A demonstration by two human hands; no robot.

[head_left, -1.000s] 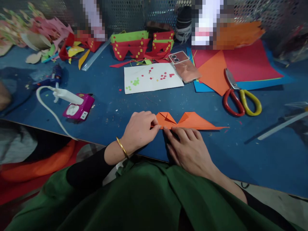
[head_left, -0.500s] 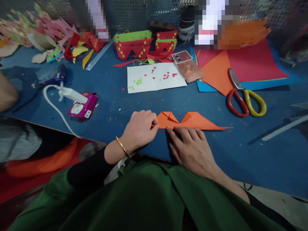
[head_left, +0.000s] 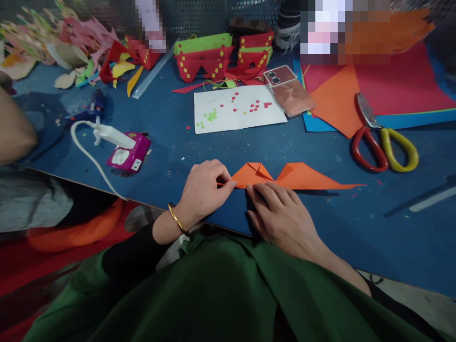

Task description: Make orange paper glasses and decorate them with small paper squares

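Note:
A folded orange paper cutout (head_left: 306, 175), with two humps and a long thin point at its right end, lies near the table's front edge. My left hand (head_left: 206, 185), a gold bangle at its wrist, pinches the left end of this paper between thumb and bent fingers. My right hand (head_left: 285, 213) rests over the paper's lower edge with its fingers stretched out, pressing near the middle. The fingers hide part of that lower edge. A small folded flap shows on the left hump.
Red-and-yellow-handled scissors (head_left: 384, 142) lie at the right by coloured paper sheets (head_left: 402, 90). Beyond my hands are a white sheet (head_left: 238, 121) with tiny squares, a phone (head_left: 290, 95) and red paper masks (head_left: 203, 66). A purple socket block (head_left: 133, 149), glue gun (head_left: 94, 107) and another person's arm (head_left: 14, 123) are left.
The camera view has shifted, so the table items appear farther right. My left hand still pinches the paper's left end, while my right hand keeps pressing on its lower edge.

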